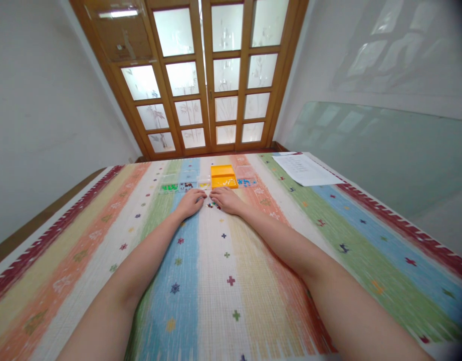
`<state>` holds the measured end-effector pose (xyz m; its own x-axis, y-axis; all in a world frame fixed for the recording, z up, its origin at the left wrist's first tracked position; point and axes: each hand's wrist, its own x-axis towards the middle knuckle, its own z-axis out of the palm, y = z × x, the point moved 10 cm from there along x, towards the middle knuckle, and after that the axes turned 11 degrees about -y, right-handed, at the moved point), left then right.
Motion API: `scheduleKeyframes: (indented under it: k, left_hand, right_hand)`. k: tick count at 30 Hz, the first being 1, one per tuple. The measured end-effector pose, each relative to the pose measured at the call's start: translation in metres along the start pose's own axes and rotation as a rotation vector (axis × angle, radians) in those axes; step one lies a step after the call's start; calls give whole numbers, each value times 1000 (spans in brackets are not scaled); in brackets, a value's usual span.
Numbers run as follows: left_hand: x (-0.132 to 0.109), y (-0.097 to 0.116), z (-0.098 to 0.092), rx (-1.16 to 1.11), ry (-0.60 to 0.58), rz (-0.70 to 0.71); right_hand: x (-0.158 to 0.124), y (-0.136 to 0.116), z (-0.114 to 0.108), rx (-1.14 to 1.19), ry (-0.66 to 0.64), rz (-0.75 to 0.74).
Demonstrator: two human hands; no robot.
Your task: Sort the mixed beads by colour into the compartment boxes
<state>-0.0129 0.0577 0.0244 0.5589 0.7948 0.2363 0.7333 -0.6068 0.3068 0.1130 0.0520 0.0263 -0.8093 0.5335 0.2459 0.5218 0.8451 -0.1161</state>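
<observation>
Bare forearms point(150, 253) reach forward over the striped, cloth-covered worktop point(216, 301). Ahead, the left hand point(191, 203) rests with its fingers bent and drawn together; the right hand point(226, 200) lies palm down, fingers angled inward. Whether either hand pinches anything cannot be told at this size. Small multicoloured pieces point(210, 205) lie loose on the cloth between the two hands, close to the right one. Just beyond stands a row of shallow clear boxes holding green pieces point(170, 187), dark brown pieces point(188, 186), yellow pieces point(204, 185) and blue pieces point(246, 182), with an open orange-yellow box point(222, 170) among them. Farther right lies a printed sheet point(306, 169).
</observation>
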Motion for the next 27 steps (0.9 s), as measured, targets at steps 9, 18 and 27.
scheduleKeyframes:
  k: [9,18,27]
  left_hand:
    - [1,4,0,3,-24,12]
    - [0,22,-1,46,-51,68]
    - [4,58,3,11,-169,153]
  right_hand:
    - [-7,18,-17,59,173,128]
    - [-25,57,-29,63,307,360]
    - [-23,53,-21,65,239,344]
